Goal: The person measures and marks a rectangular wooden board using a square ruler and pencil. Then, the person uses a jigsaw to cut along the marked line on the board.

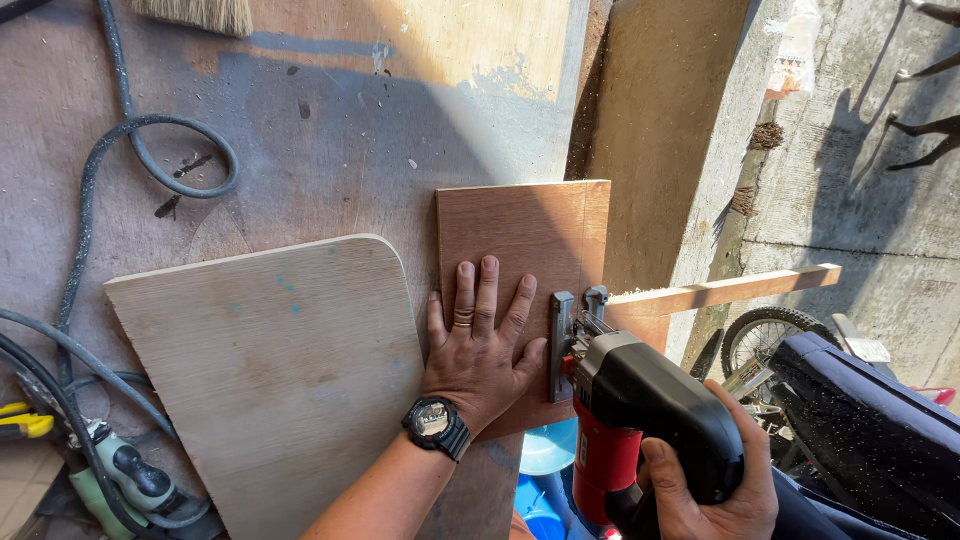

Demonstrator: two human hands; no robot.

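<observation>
A reddish-brown plywood panel (520, 240) lies flat at the edge of a worn workbench (330, 130), its right side overhanging, as a red-and-black jigsaw (630, 410) stands on it with the metal shoe (562, 345) just right of the left hand's fingertips. The left hand (480, 350) presses down on the panel, fingers spread flat and gripping nothing, a ring on one finger and a black wristwatch (436, 427) at the wrist. The right hand (715, 490) is wrapped tightly around the saw's black handle. The cut looks best served by steady downward pressure, the shoe kept flush on the wood and the spread fingers held clear of the blade line. Left of the fingers lies a paler board with rounded corners (270, 370); beyond it, grey hoses (120, 140) loop past a green power tool (125, 480). A thin wooden strip (730, 290) juts out to the right of the saw, above a blue tub (545, 470).
</observation>
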